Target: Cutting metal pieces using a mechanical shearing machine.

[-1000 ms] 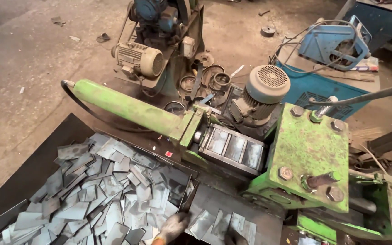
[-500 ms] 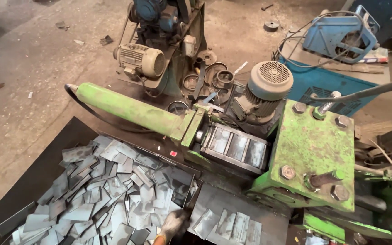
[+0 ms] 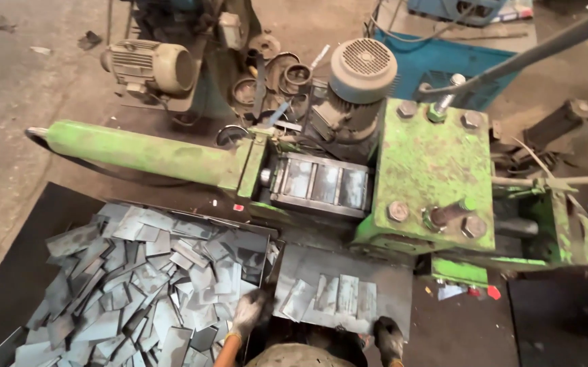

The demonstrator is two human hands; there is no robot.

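Both gloved hands [image 3: 249, 309] [image 3: 389, 336] seemingly rest open beside a tray [image 3: 8, 285] heaped with plates [image 3: 137, 285].

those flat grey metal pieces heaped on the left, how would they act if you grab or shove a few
The metal pieces look thin, flat and rigid, so probably stiff rather than floppy. Lying loosely overlapped, they would likely slide over each other when pushed, not roll. Their cut edges look sharp, which fits the gloved left hand at the heap's edge.
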